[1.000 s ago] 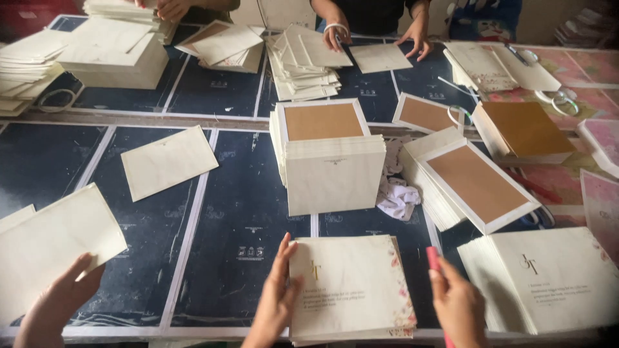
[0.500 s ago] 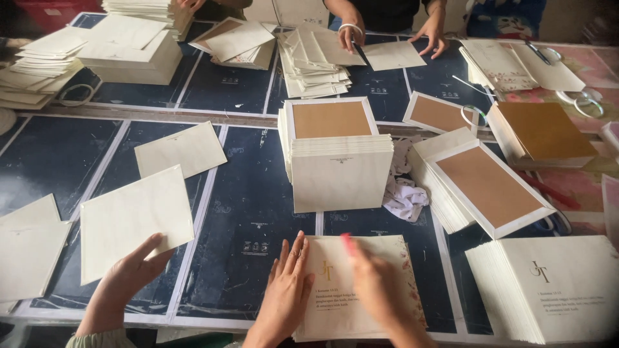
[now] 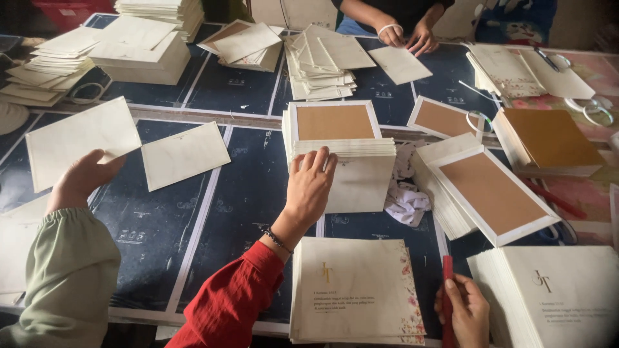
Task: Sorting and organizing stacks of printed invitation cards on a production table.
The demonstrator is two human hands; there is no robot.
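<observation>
The left hand (image 3: 309, 187) lies fingers spread on the near corner of the cream card stack (image 3: 351, 177), mid-counter, straight ahead of it. The right hand (image 3: 467, 312), farther back, is closed around a red stick (image 3: 447, 283).

- Tall stack of cream cards (image 3: 351, 177) — upright at mid-counter, brown-centred card on top, the left hand (image 3: 311, 187) resting fingers on its upper front edge.
- Red stick (image 3: 447, 303) — slim, held upright in the right hand (image 3: 465, 312), beside a low stack of printed cards (image 3: 354, 298).
</observation>
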